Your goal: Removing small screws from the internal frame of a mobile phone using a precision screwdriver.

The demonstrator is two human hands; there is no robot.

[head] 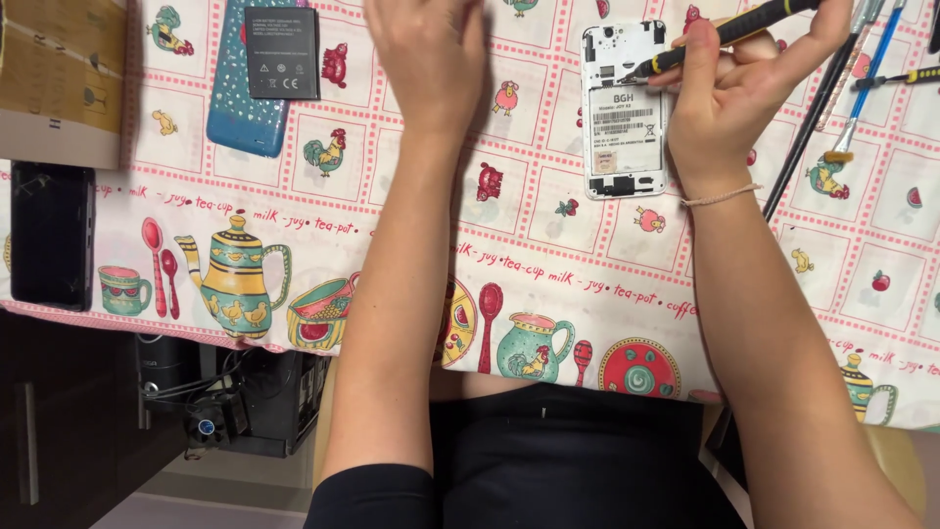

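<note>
Two hands: both over the bench [548, 245], well apart from each other
Right hand [739, 93]: clamped on a black-and-yellow screwdriver [729, 34] — tip down on the upper part of the opened phone [624, 108]
Left hand [431, 59]: flat, palm down, holds nothing, just left of the phone; fingertips cut off by top edge
Phone: back cover off, lies face down on the patterned cloth, upper right of the bench
Doing it well: I judge the tip must stay upright and seated in the screw, light pressure — free hand should steady the phone
Nearby: loose battery [281, 52] on a blue case [245, 98], far left
Hidden: screw head too small to see; tools [852, 88] at right partly cropped
</note>
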